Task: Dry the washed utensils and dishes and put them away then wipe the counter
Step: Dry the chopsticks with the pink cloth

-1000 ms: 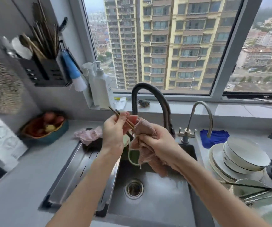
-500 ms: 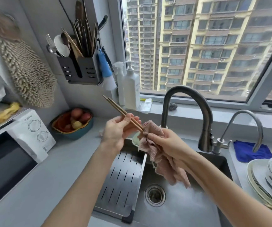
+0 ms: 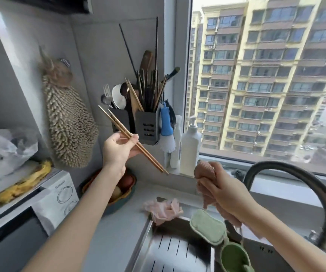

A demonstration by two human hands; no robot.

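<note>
My left hand [image 3: 119, 149] holds a pair of brown chopsticks [image 3: 148, 155] raised in front of the wall. They slant from upper left to lower right, just below and left of the black utensil holder [image 3: 146, 124], which is full of chopsticks, spoons and a fork. My right hand [image 3: 220, 186] grips a bunched pink dishcloth [image 3: 205, 171] above the sink, apart from the chopsticks.
A dark faucet [image 3: 295, 173] arches at right. A green sponge [image 3: 207, 226] and a pink rag [image 3: 164, 210] lie by the steel drain tray [image 3: 170, 250]. A fruit bowl [image 3: 124, 191], microwave [image 3: 40, 209], soap bottle [image 3: 190, 142] and hanging towel [image 3: 70, 124] stand left.
My left hand has lifted the chopsticks up and away from the cloth toward the utensil holder. My right hand stays low with the cloth. The view has turned left and up.
</note>
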